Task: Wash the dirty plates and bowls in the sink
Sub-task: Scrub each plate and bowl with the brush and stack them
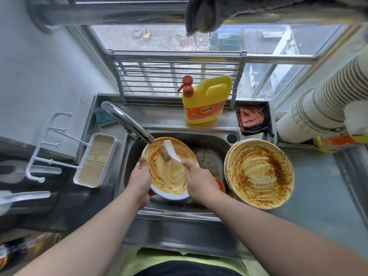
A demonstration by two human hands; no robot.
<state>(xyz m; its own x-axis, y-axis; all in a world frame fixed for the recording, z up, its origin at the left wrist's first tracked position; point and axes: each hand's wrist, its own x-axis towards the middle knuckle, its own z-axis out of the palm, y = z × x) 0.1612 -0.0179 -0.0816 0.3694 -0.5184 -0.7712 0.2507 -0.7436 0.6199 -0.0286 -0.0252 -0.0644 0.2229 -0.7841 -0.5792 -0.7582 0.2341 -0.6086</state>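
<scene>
A white plate (171, 180) smeared with orange-brown sauce is tilted over the steel sink (215, 140), just under the faucet (127, 122). My left hand (140, 180) grips its left rim. My right hand (199, 180) holds the white handle of a dish brush (169, 151), whose brown bristles press on the plate's upper middle. A stack of dirty sauce-stained plates (259, 173) sits on the sink's right edge. Something orange (220, 185) lies in the basin, mostly hidden behind my right hand.
A yellow detergent bottle (205, 100) with an orange pump stands behind the sink. A green sponge (104, 116) lies by the faucet base and a reddish cloth (252, 118) at back right. A white rack with a wood-pattern tray (97, 160) is at left, stacked paper cups (322, 108) at right.
</scene>
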